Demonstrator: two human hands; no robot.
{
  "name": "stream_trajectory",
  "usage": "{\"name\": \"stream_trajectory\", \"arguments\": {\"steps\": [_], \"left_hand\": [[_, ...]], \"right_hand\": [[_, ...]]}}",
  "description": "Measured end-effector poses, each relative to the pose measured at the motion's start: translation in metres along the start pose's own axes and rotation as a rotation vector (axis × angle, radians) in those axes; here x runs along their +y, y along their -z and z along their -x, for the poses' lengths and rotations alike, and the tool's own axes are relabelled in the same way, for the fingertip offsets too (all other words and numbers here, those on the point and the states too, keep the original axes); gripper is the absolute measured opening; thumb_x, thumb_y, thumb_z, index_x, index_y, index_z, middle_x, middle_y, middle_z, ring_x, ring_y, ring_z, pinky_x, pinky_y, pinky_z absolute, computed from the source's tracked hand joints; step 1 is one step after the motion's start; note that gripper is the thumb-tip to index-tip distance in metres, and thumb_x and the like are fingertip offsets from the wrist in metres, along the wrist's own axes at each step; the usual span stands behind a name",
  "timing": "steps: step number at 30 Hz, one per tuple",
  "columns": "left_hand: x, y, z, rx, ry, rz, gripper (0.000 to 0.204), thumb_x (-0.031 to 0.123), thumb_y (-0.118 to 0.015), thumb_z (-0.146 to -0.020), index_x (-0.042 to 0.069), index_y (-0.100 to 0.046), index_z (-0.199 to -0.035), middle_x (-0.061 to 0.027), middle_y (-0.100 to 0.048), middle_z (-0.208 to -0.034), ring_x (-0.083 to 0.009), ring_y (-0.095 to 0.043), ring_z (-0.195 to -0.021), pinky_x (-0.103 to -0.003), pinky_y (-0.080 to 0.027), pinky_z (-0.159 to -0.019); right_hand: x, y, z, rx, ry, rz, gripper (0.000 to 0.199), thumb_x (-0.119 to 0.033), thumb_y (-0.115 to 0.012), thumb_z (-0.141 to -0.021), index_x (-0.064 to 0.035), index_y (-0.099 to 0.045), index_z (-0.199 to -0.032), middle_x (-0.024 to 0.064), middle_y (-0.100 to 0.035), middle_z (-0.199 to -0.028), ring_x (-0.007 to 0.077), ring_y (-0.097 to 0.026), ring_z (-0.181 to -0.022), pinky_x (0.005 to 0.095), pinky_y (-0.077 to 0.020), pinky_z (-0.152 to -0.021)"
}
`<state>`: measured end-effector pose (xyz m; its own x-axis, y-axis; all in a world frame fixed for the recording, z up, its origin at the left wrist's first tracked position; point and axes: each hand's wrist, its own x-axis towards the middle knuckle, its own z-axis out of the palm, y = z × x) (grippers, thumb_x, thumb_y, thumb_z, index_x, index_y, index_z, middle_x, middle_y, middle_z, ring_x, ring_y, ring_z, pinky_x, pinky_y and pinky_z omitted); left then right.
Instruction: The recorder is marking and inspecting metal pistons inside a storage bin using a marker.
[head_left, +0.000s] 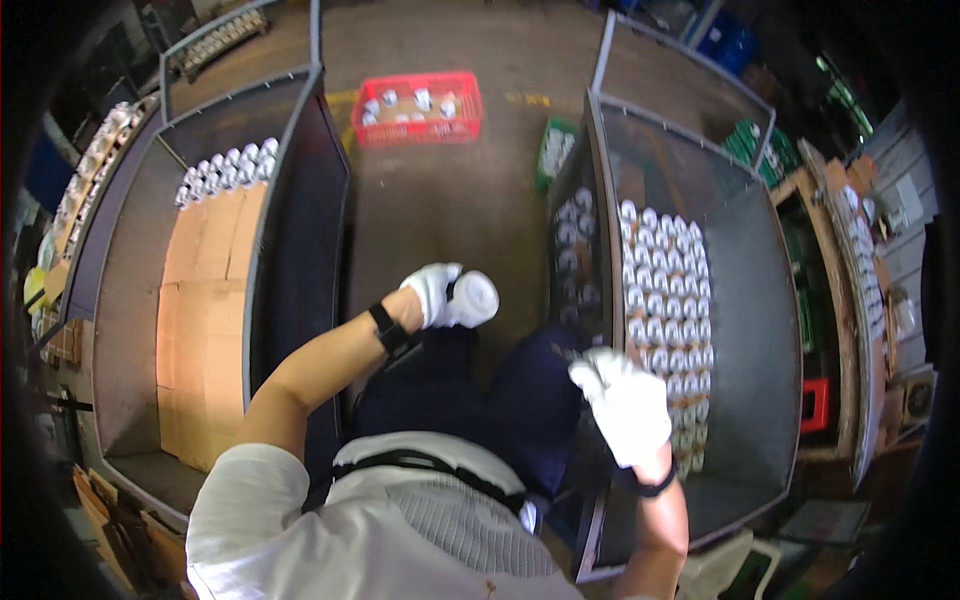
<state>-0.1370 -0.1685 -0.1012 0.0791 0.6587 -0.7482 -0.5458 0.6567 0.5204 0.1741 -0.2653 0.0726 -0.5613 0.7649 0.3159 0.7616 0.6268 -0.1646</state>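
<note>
Ok: white cup in L hand, mid-aisle btwn 2 metal bins.
Fingers wrapped round its body; looks glossy, white, prob ceramic — light but fragile/slippery, grip round the wall. R hand gloved over right bin cup rows; fingers' state can't tell.

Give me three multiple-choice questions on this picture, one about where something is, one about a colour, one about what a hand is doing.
1. Where does the red plastic crate stand?
A. on the floor ahead
B. inside the right bin
C. on the cardboard

2. What colour are the gloves?
A. blue
B. white
C. black

3. What is the left hand doing?
A. hanging empty
B. holding a white cylindrical spool
C. resting on the left bin rim

Answers: 1 A, it sits on the floor between the two large grey metal bins; 2 B, both hands wear white gloves; 3 B, its grip wraps the spool, while the right hand hovers over the right bin.
</note>
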Motion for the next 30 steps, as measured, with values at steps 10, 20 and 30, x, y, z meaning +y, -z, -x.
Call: {"name": "stream_trajectory", "arguments": {"steps": [10, 20, 30], "left_hand": [[0.261, 0.025, -0.049, -0.249, -0.960, 0.382, 0.025, 0.033, -0.056, -0.099, 0.013, -0.058, -0.114, -0.0029, -0.062, -0.104, -0.0190, -0.060, -0.100, -0.042, -0.047, -0.089], [0.064, -0.086, 0.030, -0.484, -0.551, -0.521, 0.037, 0.036, -0.058, -0.099, 0.007, -0.066, -0.120, 0.0071, -0.051, -0.074, -0.0053, -0.042, -0.058, -0.022, -0.038, -0.052], [-0.023, -0.131, 0.091, -0.722, -0.345, -0.660, 0.058, 0.046, -0.043, -0.104, -0.003, -0.073, -0.096, 0.0038, -0.036, -0.052, -0.0066, -0.030, -0.044, -0.024, -0.026, -0.045]], "right_hand": [[0.004, 0.025, 0.021, -0.063, -0.312, -0.181, 0.014, -0.020, -0.068, -0.088, -0.0062, -0.070, -0.088, 0.0146, -0.067, -0.080, 0.0312, -0.066, -0.071, 0.0388, -0.0511, -0.065], [0.012, 0.023, 0.032, -0.026, -0.366, -0.167, 0.018, -0.024, -0.067, -0.090, -0.0071, -0.070, -0.093, 0.0151, -0.067, -0.081, 0.0322, -0.065, -0.070, 0.0392, -0.0511, -0.064], [0.008, 0.023, 0.024, 0.089, -0.235, -0.047, 0.019, -0.025, -0.061, -0.094, -0.0086, -0.066, -0.103, 0.0098, -0.064, -0.084, 0.0257, -0.064, -0.073, 0.0356, -0.0523, -0.065]]}}
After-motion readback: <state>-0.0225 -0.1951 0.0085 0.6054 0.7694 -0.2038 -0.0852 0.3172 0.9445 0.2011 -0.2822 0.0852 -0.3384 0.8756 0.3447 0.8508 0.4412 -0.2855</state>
